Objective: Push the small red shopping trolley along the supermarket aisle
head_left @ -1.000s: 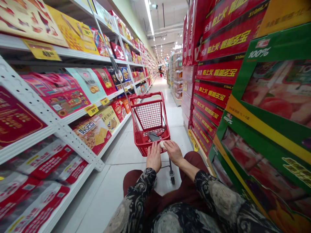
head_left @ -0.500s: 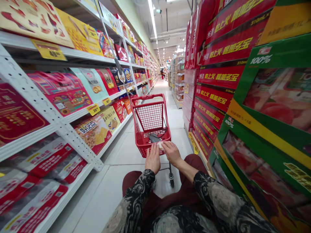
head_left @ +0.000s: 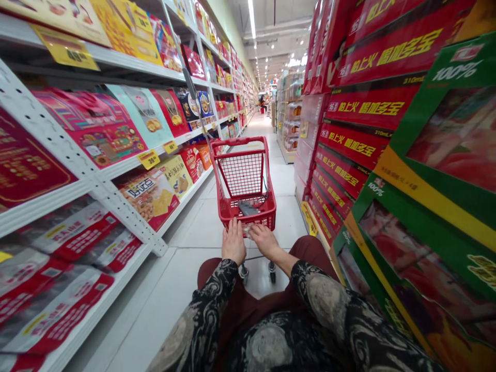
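Red shopping cart [head_left: 267,212] held out ahead in a supermarket aisle

Left hand [head_left: 233,242] and right hand [head_left: 263,240] sit at the cart's near rim, their fingers [head_left: 231,226] closed together against it, though whether they grip it is hard to tell. Small gray packet [head_left: 248,208] lies inside the cart's basket. White shelves [head_left: 89,187] of boxed snacks [head_left: 149,199] stand to the left; stacked red drink cartons [head_left: 360,144] and green juice cartons [head_left: 426,155] rise to the right, with the tiled floor [head_left: 201,227] under the cart.
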`<state>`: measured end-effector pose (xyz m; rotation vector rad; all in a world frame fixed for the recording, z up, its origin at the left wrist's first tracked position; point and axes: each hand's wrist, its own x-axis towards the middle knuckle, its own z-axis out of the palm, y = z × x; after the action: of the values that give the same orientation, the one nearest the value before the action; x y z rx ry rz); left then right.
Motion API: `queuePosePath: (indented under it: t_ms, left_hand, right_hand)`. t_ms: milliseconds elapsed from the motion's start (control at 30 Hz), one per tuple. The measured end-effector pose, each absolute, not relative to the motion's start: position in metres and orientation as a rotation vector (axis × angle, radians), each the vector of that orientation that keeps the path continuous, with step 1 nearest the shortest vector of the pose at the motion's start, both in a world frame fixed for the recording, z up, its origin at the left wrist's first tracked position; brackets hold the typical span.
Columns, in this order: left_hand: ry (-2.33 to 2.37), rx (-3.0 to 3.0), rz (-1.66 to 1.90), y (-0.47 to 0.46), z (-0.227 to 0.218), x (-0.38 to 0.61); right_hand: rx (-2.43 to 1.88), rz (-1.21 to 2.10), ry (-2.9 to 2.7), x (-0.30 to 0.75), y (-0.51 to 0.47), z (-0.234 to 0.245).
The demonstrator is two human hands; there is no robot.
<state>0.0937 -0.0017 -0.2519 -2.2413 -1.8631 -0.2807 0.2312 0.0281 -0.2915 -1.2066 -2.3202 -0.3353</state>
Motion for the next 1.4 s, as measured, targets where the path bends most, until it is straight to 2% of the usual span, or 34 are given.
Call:
queuePosePath:
  t_ms: [267,567,800,1100,1233,1400]
  left_hand:
    - [-1.919,-2.210,-0.406,-0.001,-0.254,0.078]
    - [-1.866,-2.226,-0.328,-0.003,-0.257,0.069]
    - [-1.960,-2.118,-0.403,0.003,-0.248,0.065]
    - [-1.932,-2.199,-0.232,0.006,-0.243,0.060]
    - [-1.944,-2.236,-0.186,0.016,-0.232,0.060]
    - [-1.992,-2.243,-0.137,0.020,-0.218,0.063]
  right_hand:
    - [-1.072,-0.377,-2.268,0.218,0.030,-0.256]
    - [-1.119,-0.374,-2.449,0.205,0.025,-0.274]
    - [-0.925,-0.431,-2.325,0.202,0.034,-0.247]
    - [-0.838,-0.328,-2.487,0.208,0.032,-0.289]
    - [-0.918,-0.298,-2.265,0.226,0.035,-0.269]
    - [-1.297,-0.197,-2.029,0.258,0.056,-0.241]
